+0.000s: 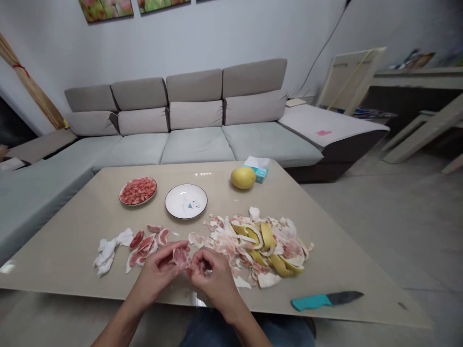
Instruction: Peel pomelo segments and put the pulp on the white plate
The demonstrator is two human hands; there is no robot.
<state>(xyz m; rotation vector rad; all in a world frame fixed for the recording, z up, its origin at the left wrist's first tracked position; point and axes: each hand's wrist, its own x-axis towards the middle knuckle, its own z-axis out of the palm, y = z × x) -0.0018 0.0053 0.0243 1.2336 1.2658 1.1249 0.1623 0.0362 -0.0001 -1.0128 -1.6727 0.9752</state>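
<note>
My left hand (pixel 164 265) is closed around a pomelo segment (pixel 180 258) with pink flesh and pale membrane. Right beside it, my right hand (pixel 212 270) pinches at the segment's edge; what lies between those fingertips is too small to make out. Several more pomelo segments (pixel 146 246) lie left of my left hand. A heap of peel and membrane scraps (pixel 265 243) spreads to the right of my hands. Beyond them are a white plate (pixel 186 201) with a small blue print and a plate of pink pomelo pulp (pixel 138 191).
A knife (pixel 327 300) with a turquoise handle lies near the front right edge of the table (pixel 65 246). A whole yellow pomelo (pixel 243 178) sits by a tissue box (pixel 258 169) at the back. Crumpled white tissue (pixel 110 250) lies left. A sofa (pixel 197 144) stands behind.
</note>
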